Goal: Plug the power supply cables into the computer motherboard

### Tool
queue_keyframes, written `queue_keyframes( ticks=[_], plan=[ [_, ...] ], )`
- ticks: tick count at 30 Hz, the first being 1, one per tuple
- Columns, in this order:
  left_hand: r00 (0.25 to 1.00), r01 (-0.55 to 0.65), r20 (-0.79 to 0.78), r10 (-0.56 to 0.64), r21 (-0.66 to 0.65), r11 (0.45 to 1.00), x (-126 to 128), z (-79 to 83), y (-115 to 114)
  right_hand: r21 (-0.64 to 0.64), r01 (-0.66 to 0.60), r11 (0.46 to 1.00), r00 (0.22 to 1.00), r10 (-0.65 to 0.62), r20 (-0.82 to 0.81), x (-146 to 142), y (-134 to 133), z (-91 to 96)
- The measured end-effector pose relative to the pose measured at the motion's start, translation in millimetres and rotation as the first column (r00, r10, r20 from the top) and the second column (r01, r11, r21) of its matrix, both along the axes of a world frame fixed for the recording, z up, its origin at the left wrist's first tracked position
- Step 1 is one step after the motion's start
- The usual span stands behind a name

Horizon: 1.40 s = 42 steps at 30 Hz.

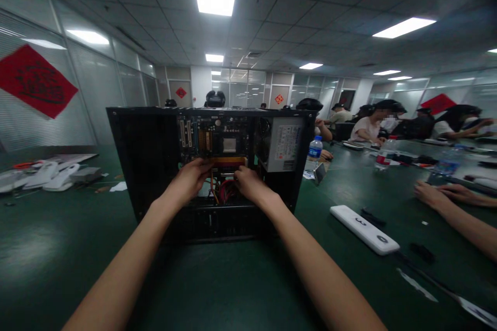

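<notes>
An open black computer case (143,160) stands on the dark green table (233,279) in front of me, its side panel off. Inside I see the motherboard (217,139), a yellow slot strip (229,161), red and yellow cables (223,189) and a grey power supply (285,150) at the right. My left hand (190,178) reaches into the case with fingers curled at the left end of the yellow strip. My right hand (248,183) is curled just below the strip's right end, over the cables. What the fingers pinch is hidden.
A white numbered strip (363,228) lies right of the case, with small dark parts near it. Another person's forearms (454,207) rest on the table at the right edge. Water bottles (313,155) stand behind. White devices and papers (50,176) lie at the far left. Several people sit at the back right.
</notes>
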<state>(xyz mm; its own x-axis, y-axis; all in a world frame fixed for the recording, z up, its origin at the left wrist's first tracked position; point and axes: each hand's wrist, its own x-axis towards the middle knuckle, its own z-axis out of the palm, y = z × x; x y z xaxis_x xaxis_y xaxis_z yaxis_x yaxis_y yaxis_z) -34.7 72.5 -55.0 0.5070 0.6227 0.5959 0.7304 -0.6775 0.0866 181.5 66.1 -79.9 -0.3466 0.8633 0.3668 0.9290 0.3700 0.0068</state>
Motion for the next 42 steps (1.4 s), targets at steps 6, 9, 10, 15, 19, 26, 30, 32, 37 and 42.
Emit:
queue_keyframes(
  ticks=[6, 9, 10, 15, 19, 26, 30, 32, 37, 42],
  plan=[
    [0.954, -0.099, -0.29, 0.07, -0.088, 0.991, 14.3, -6.6, 15.9, -0.038, -0.01, 0.999, 1.0, 0.01, 0.012, 1.3, 1.6, -1.6],
    [0.936, -0.124, -0.342, 0.078, -0.115, 0.986, 20.0, -9.3, 21.2, -0.034, -0.023, 0.999, 1.0, 0.023, 0.0, -0.1, 0.8, 0.1],
    [0.934, -0.138, -0.346, 0.09, -0.117, 0.983, 20.8, -9.9, 22.0, -0.03, -0.027, 0.999, 1.0, 0.027, 0.001, -0.6, 0.5, 0.6],
    [0.942, -0.162, -0.313, 0.123, -0.102, 0.981, 23.6, -9.3, 22.7, -0.026, -0.035, 0.999, 0.999, 0.035, 0.007, -2.2, -1.0, 3.2],
    [0.939, -0.159, -0.32, 0.125, -0.085, 0.984, 28.6, -8.4, 24.0, -0.011, -0.039, 0.999, 0.999, 0.039, -0.009, -3.0, -0.1, 2.6],
    [0.909, -0.204, -0.381, 0.168, -0.055, 0.977, 34.4, -9.1, 24.5, 0.002, -0.053, 0.999, 0.998, 0.053, -0.025, -3.6, 0.6, 2.2],
    [0.903, -0.224, -0.384, 0.193, -0.039, 0.974, 34.1, -10.1, 25.2, 0.007, -0.07, 0.998, 0.996, 0.07, -0.05, -3.9, -1.0, 3.6],
    [0.901, -0.223, -0.389, 0.191, -0.038, 0.974, 33.7, -11.0, 25.6, 0.025, -0.085, 0.996, 0.994, 0.086, -0.061, -4.3, -1.4, 4.2],
    [0.901, -0.214, -0.393, 0.182, -0.041, 0.976, 33.1, -12.8, 27.2, 0.061, -0.104, 0.993, 0.991, 0.108, -0.078, -5.0, -1.0, 4.6],
    [0.913, -0.206, -0.368, 0.177, -0.041, 0.978, 32.5, -13.6, 28.9, 0.057, -0.097, 0.994, 0.99, 0.102, -0.1, -5.3, 1.0, 3.2]
  ],
)
